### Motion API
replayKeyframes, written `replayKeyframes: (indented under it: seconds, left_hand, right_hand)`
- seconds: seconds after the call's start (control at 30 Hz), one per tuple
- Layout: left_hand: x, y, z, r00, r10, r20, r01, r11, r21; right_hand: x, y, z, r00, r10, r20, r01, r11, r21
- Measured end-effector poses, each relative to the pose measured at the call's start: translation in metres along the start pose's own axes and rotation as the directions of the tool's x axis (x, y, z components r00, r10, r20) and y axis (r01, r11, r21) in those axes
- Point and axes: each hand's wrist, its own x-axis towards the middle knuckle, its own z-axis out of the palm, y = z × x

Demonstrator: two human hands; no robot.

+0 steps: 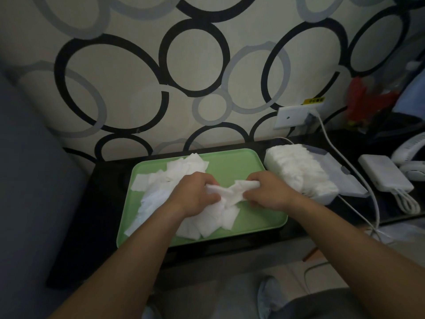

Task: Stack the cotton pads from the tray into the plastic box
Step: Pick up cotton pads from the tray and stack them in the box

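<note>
Over the green tray [241, 162], the left hand [197, 194] and right hand [269, 192] are both pinching a bunch of cotton pads [230, 192] between curled fingers, left of the pad-filled plastic box [331, 180].

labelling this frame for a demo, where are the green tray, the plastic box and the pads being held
green tray [232, 162], head view, bare floor near its far edge
plastic box [345, 183], head view, pale panel on its right side
held cotton pads [232, 192], head view, middle of the bunch

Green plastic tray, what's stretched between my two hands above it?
A bunch of white square cotton pads, gripped by the left hand and right hand, seen in the head view.
</note>
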Motion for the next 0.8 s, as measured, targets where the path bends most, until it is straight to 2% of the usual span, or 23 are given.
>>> replayKeyframes:
  seconds: [0.17,0.43,0.6,0.7,0.8]
  left_hand:
    - [-0.003,-0.007,-0.010,1.000,-0.011,-0.011,0.010,0.998,-0.059]
    - [-0.007,-0.015,-0.016,0.999,-0.026,0.021,0.028,0.995,-0.091]
    - [-0.006,-0.004,-0.008,0.998,-0.033,-0.060,0.008,0.928,-0.373]
    - [-0.002,-0.005,-0.004,0.987,-0.044,-0.157,-0.017,0.929,-0.369]
    - [0.000,-0.006,-0.003,0.986,-0.077,-0.151,0.017,0.931,-0.365]
  right_hand:
    - [-0.002,-0.004,-0.001,0.998,0.022,-0.056,-0.013,0.987,0.159]
    - [-0.007,-0.014,-0.004,0.996,0.082,-0.045,-0.057,0.914,0.402]
    - [-0.009,-0.023,0.002,1.000,0.014,0.000,-0.012,0.892,0.453]
    - [-0.009,-0.026,0.003,1.000,0.001,-0.003,0.000,0.876,0.481]
    - [-0.007,-0.025,0.002,0.999,0.032,0.020,-0.037,0.805,0.592]
